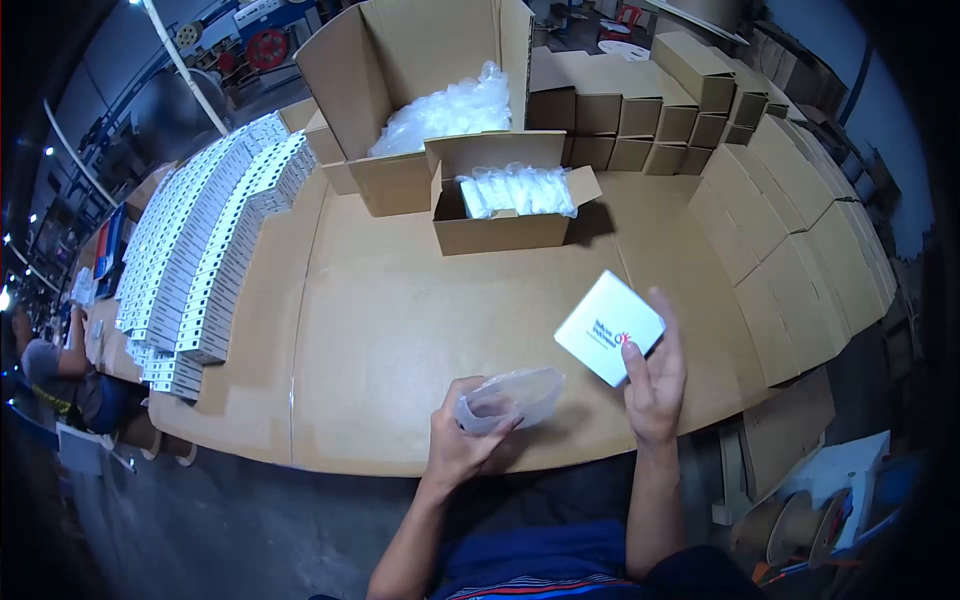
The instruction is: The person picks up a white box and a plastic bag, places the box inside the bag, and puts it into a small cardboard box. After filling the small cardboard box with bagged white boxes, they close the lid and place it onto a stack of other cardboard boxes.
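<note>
Grips printed white box (602, 322) in right hand (656, 392), right of centre, plastic bag (530, 393) in left hand (458, 437) near lower tabletop edge (350, 468), open gap between.

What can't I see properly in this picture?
All in the head view:
- Writing on the white box: too small and blurred.
- Bottom of the small open carton: hidden by wrapped packs and its front wall.
- Person at far left: dark and blurred.
</note>
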Available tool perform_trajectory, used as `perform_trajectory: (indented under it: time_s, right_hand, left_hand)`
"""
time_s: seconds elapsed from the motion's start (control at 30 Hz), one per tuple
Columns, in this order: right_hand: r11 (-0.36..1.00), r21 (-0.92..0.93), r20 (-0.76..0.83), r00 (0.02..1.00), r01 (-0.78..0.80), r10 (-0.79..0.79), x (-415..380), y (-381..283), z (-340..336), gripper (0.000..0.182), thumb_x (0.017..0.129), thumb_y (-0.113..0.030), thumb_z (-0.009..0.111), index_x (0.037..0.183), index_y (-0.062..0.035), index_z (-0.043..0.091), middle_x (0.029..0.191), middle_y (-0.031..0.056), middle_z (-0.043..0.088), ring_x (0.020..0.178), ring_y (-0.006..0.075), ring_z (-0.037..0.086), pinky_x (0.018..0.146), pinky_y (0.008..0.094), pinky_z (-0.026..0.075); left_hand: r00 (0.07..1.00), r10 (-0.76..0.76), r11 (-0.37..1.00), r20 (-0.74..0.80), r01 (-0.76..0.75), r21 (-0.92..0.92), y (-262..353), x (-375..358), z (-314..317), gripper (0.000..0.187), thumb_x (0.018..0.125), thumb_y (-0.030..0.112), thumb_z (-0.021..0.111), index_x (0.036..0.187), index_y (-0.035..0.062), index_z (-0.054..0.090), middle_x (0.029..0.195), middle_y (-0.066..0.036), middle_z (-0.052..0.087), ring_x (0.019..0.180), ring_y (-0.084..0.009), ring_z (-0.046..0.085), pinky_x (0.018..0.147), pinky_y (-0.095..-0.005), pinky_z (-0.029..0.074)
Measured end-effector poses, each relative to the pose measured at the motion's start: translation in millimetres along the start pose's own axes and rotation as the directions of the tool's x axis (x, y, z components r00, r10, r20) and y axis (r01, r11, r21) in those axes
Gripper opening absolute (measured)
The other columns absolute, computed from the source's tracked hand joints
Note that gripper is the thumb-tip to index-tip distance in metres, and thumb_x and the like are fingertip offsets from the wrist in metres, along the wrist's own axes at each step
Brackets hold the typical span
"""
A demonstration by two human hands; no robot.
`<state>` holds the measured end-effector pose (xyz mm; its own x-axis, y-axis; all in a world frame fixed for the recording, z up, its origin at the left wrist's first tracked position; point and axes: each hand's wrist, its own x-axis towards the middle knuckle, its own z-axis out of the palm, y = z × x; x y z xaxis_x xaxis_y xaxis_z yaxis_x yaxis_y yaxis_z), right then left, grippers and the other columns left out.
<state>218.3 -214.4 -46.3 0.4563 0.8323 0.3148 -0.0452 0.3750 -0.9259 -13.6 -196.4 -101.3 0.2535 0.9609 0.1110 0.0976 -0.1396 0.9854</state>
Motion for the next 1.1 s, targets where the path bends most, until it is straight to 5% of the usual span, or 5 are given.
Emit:
perform_trajectory:
  time_s: [0.17, 0.43, 0.77, 0.9, 1.1]
  right_hand:
    - [0.989, 0.107, 0.05, 0.993, 0.1, -0.105, 8, -18, 28, 0.043, 0.091, 0.006, 0.074, 0.119, -0.0029, 0.043, 0.107, 0.0063, 0.053, 0.104, 0.0118, 0.057, 0.091, 0.0273, 0.051]
    - [0.988, 0.153, 0.359, 0.931, 0.011, -0.066, 5, -3, 31, 0.03, 0.096, 0.0, 0.07, 0.116, -0.0031, 0.048, 0.109, 0.0064, 0.055, 0.101, 0.0113, 0.056, 0.088, 0.0263, 0.051]
    - [0.996, -0.084, 0.425, 0.903, -0.025, 0.059, 14, -2, 28, 0.024, 0.095, -0.007, 0.074, 0.109, -0.0009, 0.056, 0.097, 0.0052, 0.06, 0.088, 0.0099, 0.058, 0.082, 0.0265, 0.049]
    - [0.958, -0.25, 0.426, 0.905, 0.142, -0.024, 20, 2, 35, 0.018, 0.094, -0.009, 0.074, 0.101, 0.0015, 0.061, 0.09, 0.0076, 0.066, 0.088, 0.0124, 0.064, 0.082, 0.03, 0.053]
    - [0.941, -0.323, 0.425, 0.873, -0.103, 0.241, 28, 9, 37, 0.018, 0.095, -0.01, 0.073, 0.102, 0.0024, 0.062, 0.089, 0.0091, 0.067, 0.086, 0.014, 0.068, 0.078, 0.0313, 0.056]
  left_hand:
    - [0.996, -0.026, 1.0, 0.083, 0.027, -0.009, -3, -4, 7, 0.051, 0.081, 0.008, 0.088, 0.121, -0.0028, 0.057, 0.101, -0.013, 0.076, 0.097, -0.0183, 0.073, 0.088, -0.0327, 0.058]
    - [0.995, -0.025, 0.998, 0.095, 0.029, -0.047, -10, -5, 3, 0.052, 0.082, 0.011, 0.087, 0.124, -0.0025, 0.06, 0.106, -0.016, 0.076, 0.101, -0.0211, 0.073, 0.089, -0.0354, 0.058]
    - [0.995, -0.037, 0.999, 0.095, 0.04, -0.03, -5, -6, 12, 0.057, 0.081, 0.012, 0.087, 0.129, -0.0033, 0.06, 0.108, -0.016, 0.075, 0.102, -0.0228, 0.073, 0.09, -0.0364, 0.058]
    - [0.993, -0.025, 0.998, 0.111, 0.032, -0.061, -7, -3, 11, 0.064, 0.081, 0.01, 0.088, 0.135, -0.0048, 0.056, 0.114, -0.017, 0.074, 0.105, -0.0235, 0.072, 0.094, -0.0371, 0.057]
    - [0.99, -0.094, 0.928, 0.105, 0.126, -0.352, -9, -7, 12, 0.045, 0.097, 0.009, 0.071, 0.136, -0.0068, 0.055, 0.124, -0.012, 0.068, 0.115, -0.0185, 0.064, 0.101, -0.0347, 0.051]
